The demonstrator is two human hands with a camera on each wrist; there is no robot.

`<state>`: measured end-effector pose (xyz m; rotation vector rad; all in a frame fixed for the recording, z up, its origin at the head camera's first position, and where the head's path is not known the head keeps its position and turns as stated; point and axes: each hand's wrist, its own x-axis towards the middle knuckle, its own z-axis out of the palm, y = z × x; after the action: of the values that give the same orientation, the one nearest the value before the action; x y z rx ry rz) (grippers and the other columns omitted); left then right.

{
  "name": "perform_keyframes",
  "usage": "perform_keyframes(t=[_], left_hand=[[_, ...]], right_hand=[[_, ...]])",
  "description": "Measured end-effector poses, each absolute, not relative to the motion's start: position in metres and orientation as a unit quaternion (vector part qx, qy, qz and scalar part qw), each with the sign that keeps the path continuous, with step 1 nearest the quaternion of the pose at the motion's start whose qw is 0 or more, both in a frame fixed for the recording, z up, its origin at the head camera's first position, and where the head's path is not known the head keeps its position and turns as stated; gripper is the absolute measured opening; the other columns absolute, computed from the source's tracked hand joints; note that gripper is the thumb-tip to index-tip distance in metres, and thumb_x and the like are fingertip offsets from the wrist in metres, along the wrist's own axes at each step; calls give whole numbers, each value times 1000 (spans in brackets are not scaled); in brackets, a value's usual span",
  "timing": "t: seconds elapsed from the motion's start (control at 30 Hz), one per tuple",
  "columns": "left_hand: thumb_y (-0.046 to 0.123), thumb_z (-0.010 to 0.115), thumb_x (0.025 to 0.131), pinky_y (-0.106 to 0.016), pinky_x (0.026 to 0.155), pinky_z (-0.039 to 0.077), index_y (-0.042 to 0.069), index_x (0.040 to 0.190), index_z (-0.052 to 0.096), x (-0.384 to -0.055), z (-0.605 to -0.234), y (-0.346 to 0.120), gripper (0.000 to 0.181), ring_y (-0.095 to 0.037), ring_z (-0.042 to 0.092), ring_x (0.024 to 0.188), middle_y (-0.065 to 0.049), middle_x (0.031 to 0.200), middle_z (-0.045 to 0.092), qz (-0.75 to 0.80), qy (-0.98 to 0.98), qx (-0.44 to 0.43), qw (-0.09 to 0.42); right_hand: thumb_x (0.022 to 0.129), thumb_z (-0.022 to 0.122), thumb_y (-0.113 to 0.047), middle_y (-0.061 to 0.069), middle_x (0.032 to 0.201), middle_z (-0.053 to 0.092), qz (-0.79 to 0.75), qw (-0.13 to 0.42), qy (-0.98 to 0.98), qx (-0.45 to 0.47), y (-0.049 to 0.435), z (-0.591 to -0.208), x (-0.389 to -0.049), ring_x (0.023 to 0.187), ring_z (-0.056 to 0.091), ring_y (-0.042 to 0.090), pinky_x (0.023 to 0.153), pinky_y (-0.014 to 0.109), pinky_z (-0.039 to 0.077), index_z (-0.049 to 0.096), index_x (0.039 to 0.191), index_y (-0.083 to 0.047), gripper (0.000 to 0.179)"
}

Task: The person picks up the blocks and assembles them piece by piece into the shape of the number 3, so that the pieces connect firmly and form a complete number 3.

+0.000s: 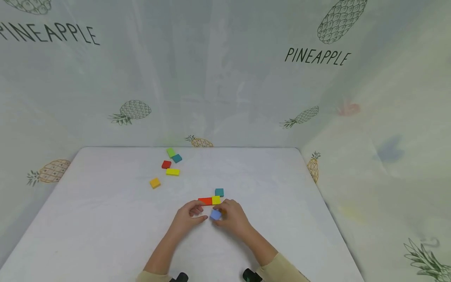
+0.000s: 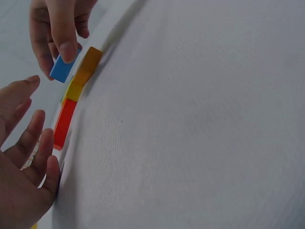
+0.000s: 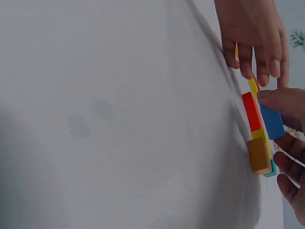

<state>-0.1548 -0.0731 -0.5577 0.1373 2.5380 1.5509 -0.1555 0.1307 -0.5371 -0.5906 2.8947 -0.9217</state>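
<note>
My right hand point(image 1: 231, 217) pinches a blue block point(image 1: 215, 214) between thumb and fingers, above the table. Beside it, my left hand point(image 1: 189, 216) has loosely bent, spread fingers and holds nothing; its fingertips are near a red block point(image 1: 205, 201). That red block lies end to end with a yellow block point(image 1: 216, 200), and a teal block point(image 1: 219, 192) stands just behind the yellow one. An orange block point(image 2: 88, 66) adjoins the yellow block in the left wrist view. In the head view my right fingers mostly hide the orange block.
Farther back on the white table point(image 1: 105, 219) lie a green block point(image 1: 170, 152), another teal block point(image 1: 177, 158), a dark red block point(image 1: 166, 164), a long yellow block point(image 1: 172, 172) and a yellow-orange block point(image 1: 155, 183). A pineapple-printed curtain point(image 1: 225, 78) hangs behind the table.
</note>
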Motion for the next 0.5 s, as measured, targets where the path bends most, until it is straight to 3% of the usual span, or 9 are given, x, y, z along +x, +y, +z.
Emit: perform_keyframes(t=[0.23, 0.5], left_hand=[[20, 81, 81, -41, 86, 49, 15, 110, 66, -155, -561, -71, 34, -15, 57, 86, 3, 93, 62, 522, 848, 53, 79], [22, 81, 81, -32, 79, 52, 19, 109, 68, -155, -569, -67, 31, -16, 56, 90, 6, 94, 62, 516, 849, 52, 100]], right_hand=[[76, 84, -23, -9, 94, 61, -324, -7, 933, -159, 133, -547, -145, 87, 51, 11, 76, 26, 47, 74, 106, -14, 33], [75, 85, -26, -10, 93, 61, -329, -4, 939, -101, 131, -553, -133, 87, 52, 12, 79, 31, 47, 73, 109, -14, 38]])
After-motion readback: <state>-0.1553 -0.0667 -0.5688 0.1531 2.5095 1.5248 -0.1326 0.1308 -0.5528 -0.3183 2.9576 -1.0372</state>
